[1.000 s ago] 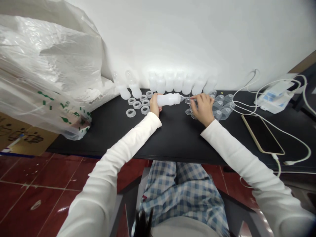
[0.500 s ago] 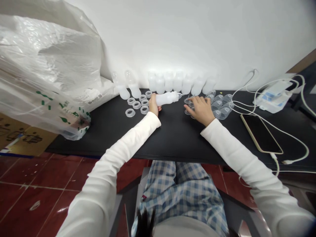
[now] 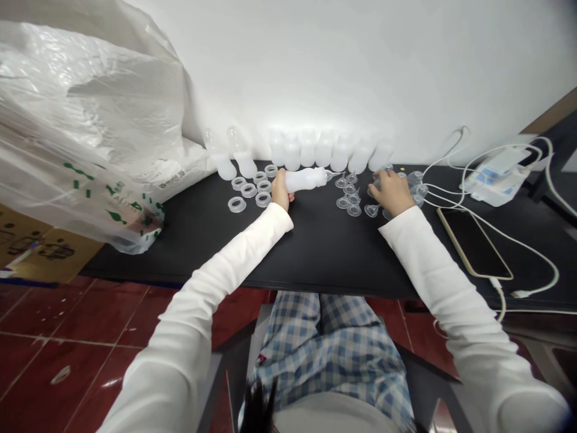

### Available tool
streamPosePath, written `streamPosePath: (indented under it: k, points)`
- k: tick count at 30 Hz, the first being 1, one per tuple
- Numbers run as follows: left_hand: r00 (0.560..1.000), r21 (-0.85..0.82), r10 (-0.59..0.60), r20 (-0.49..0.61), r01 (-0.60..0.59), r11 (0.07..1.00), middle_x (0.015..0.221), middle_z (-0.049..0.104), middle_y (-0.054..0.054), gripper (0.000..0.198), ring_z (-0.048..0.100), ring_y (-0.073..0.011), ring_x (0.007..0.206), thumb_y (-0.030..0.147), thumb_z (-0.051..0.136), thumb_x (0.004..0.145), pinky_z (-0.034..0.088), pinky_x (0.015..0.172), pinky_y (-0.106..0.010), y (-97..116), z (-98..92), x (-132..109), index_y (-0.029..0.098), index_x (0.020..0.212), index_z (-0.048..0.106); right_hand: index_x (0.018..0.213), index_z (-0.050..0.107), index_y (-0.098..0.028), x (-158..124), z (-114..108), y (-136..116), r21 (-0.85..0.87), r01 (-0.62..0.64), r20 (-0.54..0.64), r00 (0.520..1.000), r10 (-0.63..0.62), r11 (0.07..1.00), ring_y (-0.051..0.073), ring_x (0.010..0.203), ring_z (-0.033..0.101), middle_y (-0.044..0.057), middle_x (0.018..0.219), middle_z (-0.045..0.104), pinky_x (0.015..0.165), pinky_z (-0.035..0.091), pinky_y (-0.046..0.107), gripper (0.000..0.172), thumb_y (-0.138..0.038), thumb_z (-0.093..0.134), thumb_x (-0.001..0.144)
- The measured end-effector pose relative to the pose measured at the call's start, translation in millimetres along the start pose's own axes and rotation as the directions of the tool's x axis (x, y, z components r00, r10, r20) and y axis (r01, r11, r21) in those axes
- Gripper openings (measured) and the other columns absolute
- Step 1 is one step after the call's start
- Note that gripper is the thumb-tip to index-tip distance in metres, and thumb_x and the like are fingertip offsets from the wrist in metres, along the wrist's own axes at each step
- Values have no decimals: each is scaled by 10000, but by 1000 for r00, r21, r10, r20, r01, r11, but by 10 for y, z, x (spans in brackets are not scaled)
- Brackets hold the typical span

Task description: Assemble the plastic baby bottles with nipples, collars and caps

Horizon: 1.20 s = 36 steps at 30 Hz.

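My left hand (image 3: 280, 190) is wrapped around a white baby bottle (image 3: 303, 179), which lies sideways above the table with its clear nipple (image 3: 331, 175) pointing right. My right hand (image 3: 393, 191) is over the clear dome caps (image 3: 417, 179) at the right, thumb and fingers apart; it hides some of them, and any contact with one is hard to see. Several loose clear nipples (image 3: 354, 210) lie between my hands. Several white collar rings (image 3: 237, 204) are left of my left hand.
A row of white bottles (image 3: 324, 149) stands along the wall. Two bottles with domed tops (image 3: 243, 159) stand further left, near a large white bag (image 3: 121, 90). At the right are a phone (image 3: 473, 242), white cables and a charger block (image 3: 498, 180) on the black table (image 3: 311, 258).
My right hand has moved right, from over the loose nipples to the dome caps, uncovering the nipples. My left hand stays in place with the bottle.
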<state>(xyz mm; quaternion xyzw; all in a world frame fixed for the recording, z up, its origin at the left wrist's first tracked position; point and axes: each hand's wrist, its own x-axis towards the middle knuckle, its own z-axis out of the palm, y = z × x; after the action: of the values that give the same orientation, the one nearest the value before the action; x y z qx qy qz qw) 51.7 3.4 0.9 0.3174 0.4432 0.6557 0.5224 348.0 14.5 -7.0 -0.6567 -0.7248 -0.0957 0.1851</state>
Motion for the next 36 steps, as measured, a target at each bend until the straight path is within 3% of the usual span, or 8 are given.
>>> streamPosePath:
  k: [2, 4, 8, 11, 19, 25, 31, 36]
  points:
    - [1000, 11, 12, 2, -12, 1000, 459, 386, 55, 365, 279, -55, 331, 462, 512, 976, 152, 360, -226, 1, 6, -9, 177, 753, 556, 1151, 686, -103, 13, -27, -4, 6, -12, 59, 998, 11, 1000, 377, 993, 654, 224, 1063, 707, 930, 466, 574, 374, -397, 604, 934]
    - [1000, 30, 27, 8, -27, 999, 466, 391, 50, 360, 282, -58, 335, 468, 547, 952, 147, 364, -231, 4, 9, -23, 174, 747, 575, 1140, 682, -127, 14, -90, -45, 49, -16, 29, 999, 15, 999, 367, 1004, 662, 205, 1061, 717, 948, 475, 578, 366, -429, 612, 945]
    - [998, 72, 57, 34, -59, 996, 491, 388, 50, 357, 287, -58, 354, 489, 580, 923, 143, 371, -226, 10, 7, -48, 178, 747, 595, 1280, 587, -154, -43, -249, -252, 266, 34, -274, 961, 41, 963, 319, 1033, 666, 175, 1151, 702, 953, 516, 519, 465, -524, 488, 1015]
    - [997, 84, 56, 54, -61, 995, 502, 387, 50, 401, 285, -53, 361, 552, 620, 898, 145, 373, -225, 3, 1, -49, 183, 742, 597, 1282, 581, -192, -148, -295, -472, 377, 111, -357, 933, 34, 919, 283, 1012, 666, 164, 1187, 678, 923, 543, 477, 520, -599, 359, 1045]
    - [993, 124, 72, 98, -84, 989, 517, 400, 33, 456, 282, -56, 377, 592, 579, 930, 150, 377, -229, -16, -18, -50, 174, 751, 615, 1342, 534, -220, -336, -50, -782, 518, 396, -306, 913, -269, 758, 303, 1202, 641, 162, 1279, 654, 1029, 536, 481, 505, -591, 480, 1005]
    - [988, 192, 69, 135, -95, 977, 508, 404, 34, 458, 279, -53, 366, 581, 583, 943, 142, 380, -233, -46, -43, -17, 176, 730, 611, 1282, 567, -239, -324, -27, -752, 538, 462, -294, 887, -357, 705, 313, 1306, 602, 173, 1360, 639, 1115, 494, 545, 403, -506, 571, 981]
    - [991, 255, 45, 127, -77, 964, 472, 419, 48, 498, 297, -57, 322, 651, 630, 891, 177, 345, -229, -82, -77, 69, 182, 728, 592, 1163, 634, -253, -355, -18, -768, 490, 563, -247, 822, -513, 666, 243, 1367, 586, 125, 1397, 650, 1162, 501, 523, 269, -357, 407, 1063]
    - [984, 219, 2, 179, -42, 975, 496, 475, 29, 546, 383, -77, 349, 717, 602, 865, 176, 353, -216, -46, -98, 86, 180, 769, 583, 1176, 652, -257, -358, 42, -848, 458, 651, -396, 759, -517, 606, 232, 1340, 620, 104, 1387, 670, 1130, 558, 487, 224, -328, 475, 1057]
